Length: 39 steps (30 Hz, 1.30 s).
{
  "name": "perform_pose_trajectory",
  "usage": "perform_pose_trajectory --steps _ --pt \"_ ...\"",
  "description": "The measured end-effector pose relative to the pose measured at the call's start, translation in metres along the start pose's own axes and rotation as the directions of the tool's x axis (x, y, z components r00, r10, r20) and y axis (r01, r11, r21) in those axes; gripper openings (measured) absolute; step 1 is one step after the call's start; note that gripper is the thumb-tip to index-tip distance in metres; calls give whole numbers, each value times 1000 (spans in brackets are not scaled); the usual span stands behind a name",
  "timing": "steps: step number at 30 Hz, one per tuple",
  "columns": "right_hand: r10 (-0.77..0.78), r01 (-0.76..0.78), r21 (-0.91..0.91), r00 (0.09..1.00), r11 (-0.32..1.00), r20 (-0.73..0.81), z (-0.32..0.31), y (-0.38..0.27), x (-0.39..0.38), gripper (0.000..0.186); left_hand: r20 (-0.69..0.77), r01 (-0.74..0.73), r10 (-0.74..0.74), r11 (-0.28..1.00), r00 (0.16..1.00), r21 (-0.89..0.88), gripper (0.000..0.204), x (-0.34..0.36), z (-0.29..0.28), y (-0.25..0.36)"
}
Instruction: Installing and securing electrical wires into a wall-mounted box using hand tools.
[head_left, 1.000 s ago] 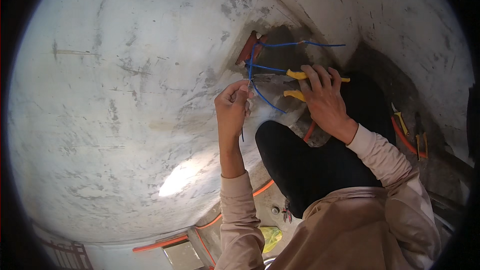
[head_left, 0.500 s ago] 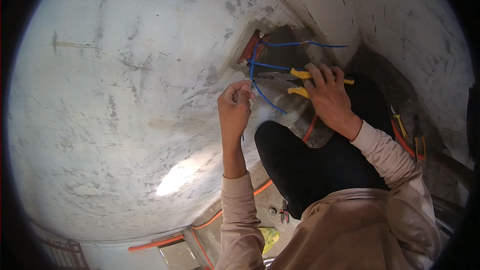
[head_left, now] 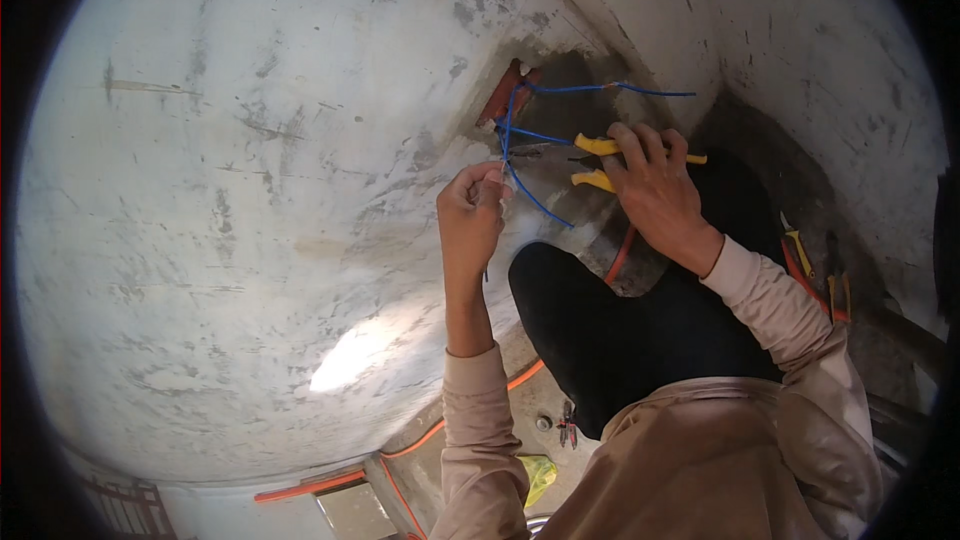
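Blue wires come out of a reddish recessed wall box (head_left: 503,93). One upper wire (head_left: 570,89) runs right, with a short bare stretch partway along. A lower wire (head_left: 535,131) reaches toward the pliers, and another wire (head_left: 540,204) curves down beside my left fingers. My left hand (head_left: 472,202) is closed in a pinch at the wire's pale, bare-looking part; a dark end shows below the palm. My right hand (head_left: 655,185) grips yellow-handled pliers (head_left: 597,145), their handles spread apart. The jaws are hard to make out against the grey wall.
On the floor at right lie a yellow-handled tool (head_left: 797,248) and another tool (head_left: 840,290), beside orange conduit (head_left: 800,275). Small red-and-black pliers (head_left: 568,427) and a yellowish bag (head_left: 538,478) are near my knee. More orange conduit (head_left: 415,441) follows the wall's foot.
My right hand and the pliers have shifted very slightly left. My left hand keeps its pinch in nearly the same place.
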State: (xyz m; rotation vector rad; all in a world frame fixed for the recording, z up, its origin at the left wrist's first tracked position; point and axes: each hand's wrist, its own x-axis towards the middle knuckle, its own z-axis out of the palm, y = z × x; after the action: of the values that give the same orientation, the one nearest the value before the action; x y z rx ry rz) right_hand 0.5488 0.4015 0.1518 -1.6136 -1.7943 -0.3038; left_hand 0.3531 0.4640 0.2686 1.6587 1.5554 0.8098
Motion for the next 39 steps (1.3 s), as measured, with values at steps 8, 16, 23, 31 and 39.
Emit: perform_pose_trajectory --steps 8,16,23,31,39 --pt "-20 20 25 1000 999 -22 -3 0 -2 19 2 1 -1 1000 1000 -12 21 1 0 -1" --pt "-20 0 131 988 991 152 -12 -5 2 14 -17 -126 131 975 991 181 25 2 -1 -6" --pt "48 -140 256 941 956 336 -10 -17 -12 18 3 -152 183 804 983 575 48 -3 16 2" --pt "159 -407 374 825 833 543 -26 -42 -16 24 -34 -176 209 893 977 413 56 5 25 -21" --pt "180 -489 491 816 721 549 7 -38 -53 34 -190 -245 253 967 949 64 27 2 29 -24"
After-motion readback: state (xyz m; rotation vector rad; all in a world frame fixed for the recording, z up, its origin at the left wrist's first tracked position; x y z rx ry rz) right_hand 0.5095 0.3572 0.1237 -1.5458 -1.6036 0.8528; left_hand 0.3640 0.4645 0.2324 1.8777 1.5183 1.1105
